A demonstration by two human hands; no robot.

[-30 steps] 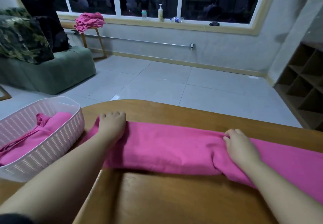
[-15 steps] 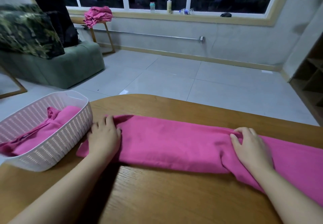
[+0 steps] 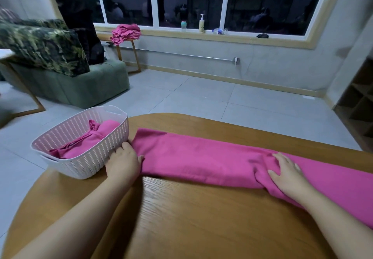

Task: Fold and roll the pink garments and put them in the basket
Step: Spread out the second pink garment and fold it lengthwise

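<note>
pink garment right end cut off; hands flat: left hand at end, right hand pressing.

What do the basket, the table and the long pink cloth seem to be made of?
The basket looks like moulded plastic, pale pinkish white: stiff walls pierced by regular rows of slots. The table looks like wood or wood veneer with a smooth, slightly glossy finish; grain lines show. The pink cloth looks like soft matte fabric, creasing under the right hand; the fibre cannot be told.

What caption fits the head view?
Both hands flatten a folded pink garment beside the basket.
</note>
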